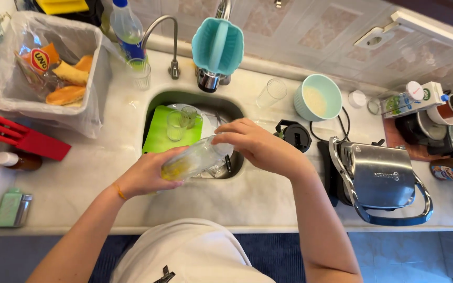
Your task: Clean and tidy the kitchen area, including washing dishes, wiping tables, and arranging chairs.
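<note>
Left hand (145, 175) is wrapped around the base of a clear bottle (195, 157), fingers closed around it, holding it nearly flat across the middle of the frame, over the front edge of the sink (155, 102). There's a yellowish liquid pooled at the low end by the palm, so the tilt keeps it away from the mouth. Right hand (252, 144) sits over the bottle's other end, fingers curled down on the neck; whether they pinch a cap or just cover the opening, I can't tell from here. Two hands on it, one steadying, one working the top, and it all hangs above the basin, where a spill would land in the sink rather than on the counter (268, 194).

Under the bottle, in the basin: a green board (158, 136) leaning at the left, a small glass (176, 124) standing on it, more glassware behind. The tap (163, 31) arches over from centre top, beside a teal jug (217, 47) upended on its stand, apparently draining.

Further out, another glass (271, 93) and a teal bowl (318, 97) stand right of the sink. A steel grill press (381, 181) sits closed at the right. A lined bin (48, 73) with wrappers fills the upper left, with a dish soap bottle (127, 29) next to it, within easy reach of the tap.
</note>
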